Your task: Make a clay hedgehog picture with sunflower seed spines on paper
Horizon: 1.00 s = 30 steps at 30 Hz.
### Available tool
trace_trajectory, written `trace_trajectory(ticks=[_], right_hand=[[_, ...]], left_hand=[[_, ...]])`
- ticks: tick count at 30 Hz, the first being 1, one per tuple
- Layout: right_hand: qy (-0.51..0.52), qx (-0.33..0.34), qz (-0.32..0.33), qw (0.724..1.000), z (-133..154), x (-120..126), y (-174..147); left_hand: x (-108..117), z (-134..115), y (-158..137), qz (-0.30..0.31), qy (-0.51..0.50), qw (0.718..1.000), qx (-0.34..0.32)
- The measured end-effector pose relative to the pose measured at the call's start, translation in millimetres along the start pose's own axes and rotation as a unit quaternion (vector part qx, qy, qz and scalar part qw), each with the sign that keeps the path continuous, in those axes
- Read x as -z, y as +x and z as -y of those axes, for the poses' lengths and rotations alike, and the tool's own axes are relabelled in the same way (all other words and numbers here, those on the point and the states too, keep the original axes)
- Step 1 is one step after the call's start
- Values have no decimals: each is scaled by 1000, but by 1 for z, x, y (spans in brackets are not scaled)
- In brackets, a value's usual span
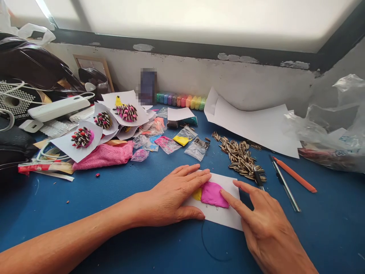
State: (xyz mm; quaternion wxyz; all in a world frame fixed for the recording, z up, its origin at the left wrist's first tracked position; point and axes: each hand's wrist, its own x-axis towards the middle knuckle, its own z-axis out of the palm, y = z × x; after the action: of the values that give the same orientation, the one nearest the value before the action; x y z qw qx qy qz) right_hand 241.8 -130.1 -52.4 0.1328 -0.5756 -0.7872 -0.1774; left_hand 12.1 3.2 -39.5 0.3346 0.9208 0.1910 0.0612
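Observation:
Flattened pink modelling clay [214, 195] is stuck to a white sheet of paper [225, 220], and a yellow patch of clay [197, 194] joins its left end. Two small drawn legs show below the pink part. My left hand [178, 192] lies over the paper's left side with fingers stretched out, partly covering the yellow clay. With its index fingertip, my right hand [261, 213] touches the right edge of the pink clay; its fingers are apart and hold nothing. Just behind the paper lies a pile of striped sunflower seeds [242, 158].
A pen [286, 186] and an orange marker [296, 175] lie right of the seeds. Small bags of clay [184, 136] sit behind my left hand. Seed-covered clay figures [82, 137] rest on papers at left, above a pink cloth [105, 156]. Clear plastic bags [339, 133] stand far right.

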Motion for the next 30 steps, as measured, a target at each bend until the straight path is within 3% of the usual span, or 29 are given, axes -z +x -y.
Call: trace_trajectory(ticks=[14,20,30], right_hand=[[17,-36,8,999,8,1,12],[45,-71,13,996,-1,4,8],[16,-7,-8,1000,4,13,-2]], left_hand=[[-2,3,0,-5,-4,1000,-8],[-1,2,0,-2,-2,1000,-6],[0,1,1,6,10,1000,-1]])
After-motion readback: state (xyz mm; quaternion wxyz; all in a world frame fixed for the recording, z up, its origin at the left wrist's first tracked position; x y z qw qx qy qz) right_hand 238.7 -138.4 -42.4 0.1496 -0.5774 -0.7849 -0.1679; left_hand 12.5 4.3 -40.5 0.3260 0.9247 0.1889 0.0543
